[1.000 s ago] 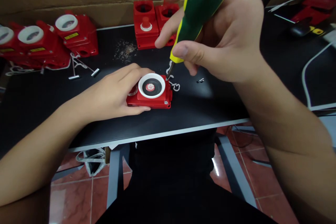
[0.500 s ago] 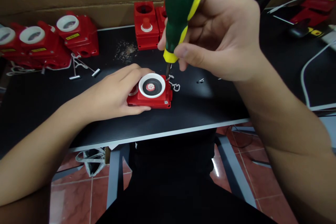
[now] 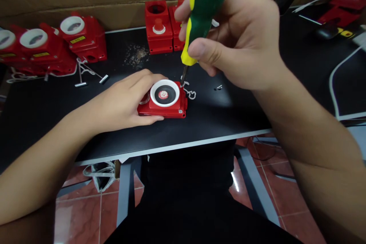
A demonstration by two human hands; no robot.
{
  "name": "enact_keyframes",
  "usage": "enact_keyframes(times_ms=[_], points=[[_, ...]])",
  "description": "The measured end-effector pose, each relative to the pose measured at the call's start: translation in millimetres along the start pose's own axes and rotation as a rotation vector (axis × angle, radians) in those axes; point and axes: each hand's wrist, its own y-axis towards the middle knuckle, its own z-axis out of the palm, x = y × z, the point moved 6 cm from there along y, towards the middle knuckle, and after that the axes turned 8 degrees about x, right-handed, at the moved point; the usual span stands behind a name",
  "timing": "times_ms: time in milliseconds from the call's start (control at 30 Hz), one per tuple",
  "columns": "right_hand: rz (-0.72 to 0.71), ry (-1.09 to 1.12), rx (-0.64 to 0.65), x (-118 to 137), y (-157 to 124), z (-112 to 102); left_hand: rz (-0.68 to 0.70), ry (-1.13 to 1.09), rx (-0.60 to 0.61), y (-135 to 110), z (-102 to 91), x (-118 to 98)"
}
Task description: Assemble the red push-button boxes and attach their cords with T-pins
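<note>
My left hand [image 3: 133,97] is wrapped round a red box-shaped housing [image 3: 174,113] lying on the black table, its thumb along the near side. A white ring [image 3: 177,97] with a dark disc inside stands on top of the housing. In my right hand [image 3: 243,42] is a green and yellow screwdriver [image 3: 201,19], gripped by its handle and tilted. The screwdriver's tip meets the housing's far right corner, where a small screw seems to sit. Another screw [image 3: 180,111] shows in the near right corner. A white cord [image 3: 191,93] lies beside the housing.
Several red housings with white rings [image 3: 82,38] stand at the left, near small metal T-shaped bars [image 3: 81,84]. More red boxes [image 3: 160,38] stand at the back by the cardboard [image 3: 122,15]. Small screws [image 3: 219,87] lie to the right. Debris [image 3: 137,56] is scattered behind my left hand.
The screwdriver handle has turned and leaned further right, and my right fingers have shifted around it. Its tip stays at the same corner. My left hand and the housing hold nearly still.
</note>
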Motion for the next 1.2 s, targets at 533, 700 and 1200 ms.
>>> enact_keyframes(times_ms=[533,700,1200], points=[[0.006,0.048,0.029,6,4,-3,-0.02,-0.019,0.007,0,-1.1,1],[-0.048,0.031,0.01,-3,9,-4,-0.011,-0.02,0.008,0,-1.2,-1],[0.001,0.111,0.039,11,0,-6,-0.013,-0.008,0.004,0,-1.7,-2]])
